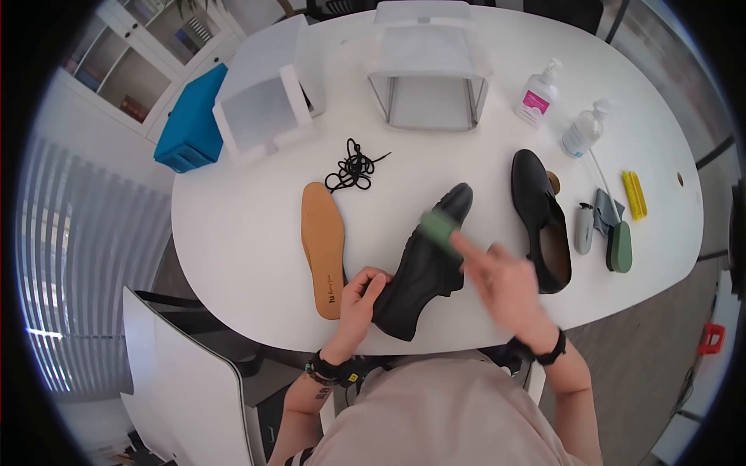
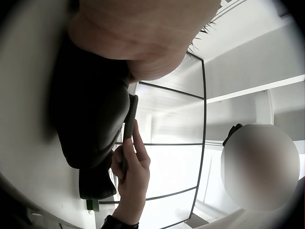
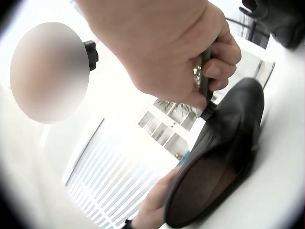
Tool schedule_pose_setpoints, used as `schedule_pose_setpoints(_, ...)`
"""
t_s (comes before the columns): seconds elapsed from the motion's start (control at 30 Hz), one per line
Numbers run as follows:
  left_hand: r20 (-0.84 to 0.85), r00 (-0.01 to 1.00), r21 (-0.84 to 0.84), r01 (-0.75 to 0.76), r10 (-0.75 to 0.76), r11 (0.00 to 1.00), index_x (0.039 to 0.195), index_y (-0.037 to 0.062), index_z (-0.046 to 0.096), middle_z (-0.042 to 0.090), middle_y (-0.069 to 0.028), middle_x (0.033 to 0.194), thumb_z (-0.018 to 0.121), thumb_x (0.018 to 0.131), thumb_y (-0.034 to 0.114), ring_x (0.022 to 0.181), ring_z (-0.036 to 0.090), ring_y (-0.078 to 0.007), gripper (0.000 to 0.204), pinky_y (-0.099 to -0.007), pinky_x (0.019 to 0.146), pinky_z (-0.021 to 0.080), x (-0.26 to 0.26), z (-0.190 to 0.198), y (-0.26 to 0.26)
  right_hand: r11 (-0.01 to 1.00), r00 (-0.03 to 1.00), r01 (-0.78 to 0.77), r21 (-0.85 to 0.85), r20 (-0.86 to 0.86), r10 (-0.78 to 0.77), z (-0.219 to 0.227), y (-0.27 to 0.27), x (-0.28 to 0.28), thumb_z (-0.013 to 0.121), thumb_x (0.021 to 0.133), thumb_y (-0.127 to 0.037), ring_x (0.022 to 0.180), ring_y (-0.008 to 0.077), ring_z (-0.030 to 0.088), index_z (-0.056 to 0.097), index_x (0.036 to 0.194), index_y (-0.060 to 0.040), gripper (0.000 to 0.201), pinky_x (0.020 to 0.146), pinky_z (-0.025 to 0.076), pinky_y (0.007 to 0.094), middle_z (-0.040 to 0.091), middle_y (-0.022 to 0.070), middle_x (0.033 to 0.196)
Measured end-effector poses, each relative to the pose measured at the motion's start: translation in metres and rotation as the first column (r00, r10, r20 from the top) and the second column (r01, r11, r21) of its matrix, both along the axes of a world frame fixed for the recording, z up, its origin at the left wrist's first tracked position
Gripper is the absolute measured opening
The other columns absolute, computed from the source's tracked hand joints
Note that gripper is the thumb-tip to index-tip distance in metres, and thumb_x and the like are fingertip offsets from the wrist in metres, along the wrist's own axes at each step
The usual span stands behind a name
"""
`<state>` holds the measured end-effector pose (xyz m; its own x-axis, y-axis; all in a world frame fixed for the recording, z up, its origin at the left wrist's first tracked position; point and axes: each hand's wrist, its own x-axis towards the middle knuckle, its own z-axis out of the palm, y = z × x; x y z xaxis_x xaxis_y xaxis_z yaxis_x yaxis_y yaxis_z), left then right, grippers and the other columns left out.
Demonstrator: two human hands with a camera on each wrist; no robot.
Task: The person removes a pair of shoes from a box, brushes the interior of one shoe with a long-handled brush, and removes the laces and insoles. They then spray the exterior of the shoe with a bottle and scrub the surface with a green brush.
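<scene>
The black shoe (image 1: 423, 272) lies tilted on its side over the white table, its toe pointing away. At its heel, my left hand (image 1: 359, 304) grips it with thumb and fingers. My right hand (image 1: 507, 291) pinches a green-backed brush (image 1: 440, 231), blurred, against the shoe's upper side near the toe. In the right wrist view, the fingers of my right hand (image 3: 190, 62) curl round the brush, whose dark bristles (image 3: 208, 111) meet the shoe (image 3: 214, 152). The left wrist view shows the shoe (image 2: 88, 109) below my left hand (image 2: 138, 38).
A tan insole (image 1: 322, 248) and black laces (image 1: 354, 169) lie left of the shoe. To the right are a second black shoe (image 1: 536, 206), a green brush (image 1: 620, 247), a yellow brush (image 1: 634, 196) and two pump bottles (image 1: 536, 97). Clear-fronted boxes (image 1: 427, 66) stand behind.
</scene>
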<state>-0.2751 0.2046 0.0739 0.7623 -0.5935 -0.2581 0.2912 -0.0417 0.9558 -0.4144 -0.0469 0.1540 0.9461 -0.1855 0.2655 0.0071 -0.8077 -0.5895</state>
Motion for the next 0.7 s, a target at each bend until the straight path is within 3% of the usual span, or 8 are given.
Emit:
schedule_pose_setpoints(0.07, -0.005, 1.000, -0.024, -0.009, 0.009, 1.000, 0.108, 0.0024, 0.069, 0.071, -0.0007, 0.110, 0.060, 0.117, 0.024, 0.104, 0.061, -0.0078, 0.025, -0.0257, 0.098, 0.047, -0.001, 0.002, -0.001, 0.972, 0.970, 0.221, -0.084, -0.085, -0.228, 0.012, -0.018, 0.006, 0.079, 0.097, -0.016, 0.057, 0.0326, 0.059, 0.069, 0.151, -0.0221, 0.055, 0.054, 0.047, 0.0467, 0.055, 0.0106, 0.072)
schedule_pose_setpoints(0.13, 0.019, 1.000, -0.029, -0.014, 0.015, 0.999, 0.110, 0.0019, 0.070, 0.072, -0.0009, 0.110, 0.061, 0.116, 0.023, 0.103, 0.062, -0.0071, 0.024, -0.0248, 0.096, 0.048, 0.001, -0.002, -0.001, 0.980, 0.984, 0.167, -0.105, -0.042, -0.172, 0.019, -0.008, 0.001, 0.078, 0.098, -0.016, 0.055, 0.0326, 0.058, 0.070, 0.150, -0.0214, 0.053, 0.054, 0.048, 0.0463, 0.055, 0.0113, 0.072)
schedule_pose_setpoints(0.2, 0.035, 0.999, -0.031, -0.024, 0.025, 0.999, 0.112, 0.0014, 0.071, 0.073, -0.0012, 0.111, 0.063, 0.116, 0.023, 0.103, 0.063, -0.0064, 0.023, -0.0239, 0.095, 0.049, 0.000, -0.004, 0.000, 0.993, 0.992, 0.014, -0.115, -0.121, -0.028, 0.028, 0.003, -0.007, 0.076, 0.099, -0.015, 0.054, 0.0339, 0.057, 0.069, 0.150, -0.0213, 0.052, 0.054, 0.048, 0.0464, 0.054, 0.0122, 0.071)
schedule_pose_setpoints(0.33, 0.033, 0.999, -0.022, -0.032, 0.033, 0.999, 0.112, 0.0014, 0.071, 0.073, -0.0011, 0.110, 0.063, 0.116, 0.023, 0.102, 0.062, -0.0062, 0.023, -0.0239, 0.095, 0.049, -0.002, -0.001, 0.000, 0.973, 0.978, 0.147, -0.178, -0.124, -0.170, 0.026, -0.017, 0.005, 0.077, 0.098, -0.018, 0.055, 0.0341, 0.059, 0.067, 0.152, -0.0237, 0.055, 0.053, 0.049, 0.0462, 0.056, 0.0123, 0.073)
schedule_pose_setpoints(0.4, 0.029, 0.999, -0.028, -0.035, 0.035, 0.999, 0.112, 0.0014, 0.071, 0.073, -0.0010, 0.109, 0.062, 0.116, 0.023, 0.102, 0.062, -0.0060, 0.023, -0.0239, 0.094, 0.049, -0.001, 0.000, 0.000, 0.984, 0.989, 0.114, -0.137, -0.076, -0.126, 0.026, -0.009, 0.002, 0.076, 0.099, -0.019, 0.056, 0.0349, 0.060, 0.067, 0.152, -0.0236, 0.053, 0.054, 0.049, 0.0462, 0.057, 0.0132, 0.073)
schedule_pose_setpoints(0.47, 0.026, 0.999, -0.040, -0.025, 0.026, 0.999, 0.111, 0.0014, 0.071, 0.072, -0.0008, 0.108, 0.062, 0.116, 0.023, 0.101, 0.062, -0.0058, 0.023, -0.0237, 0.093, 0.049, -0.001, -0.001, 0.001, 0.987, 0.987, 0.045, -0.155, -0.143, -0.067, 0.033, -0.002, 0.001, 0.075, 0.100, -0.019, 0.057, 0.0364, 0.061, 0.067, 0.152, -0.0235, 0.052, 0.054, 0.049, 0.0465, 0.058, 0.0140, 0.074)
schedule_pose_setpoints(0.63, 0.004, 0.999, -0.037, -0.035, 0.036, 0.999, 0.108, 0.0016, 0.070, 0.071, -0.0012, 0.109, 0.061, 0.116, 0.022, 0.104, 0.061, -0.0084, 0.024, -0.0260, 0.098, 0.047, -0.001, 0.000, -0.002, 0.972, 0.983, 0.139, -0.188, -0.093, -0.158, 0.031, -0.012, 0.010, 0.074, 0.101, -0.018, 0.057, 0.0367, 0.061, 0.067, 0.153, -0.0240, 0.052, 0.053, 0.048, 0.0472, 0.058, 0.0139, 0.074)
schedule_pose_setpoints(0.7, -0.003, 0.999, -0.041, -0.036, 0.036, 0.999, 0.108, 0.0016, 0.070, 0.071, -0.0011, 0.109, 0.061, 0.116, 0.023, 0.104, 0.061, -0.0083, 0.024, -0.0259, 0.098, 0.047, -0.002, -0.001, 0.000, 0.985, 0.982, 0.028, -0.172, -0.177, -0.059, 0.037, 0.004, 0.001, 0.072, 0.102, -0.018, 0.057, 0.0364, 0.061, 0.068, 0.151, -0.0228, 0.049, 0.053, 0.048, 0.0472, 0.057, 0.0139, 0.073)
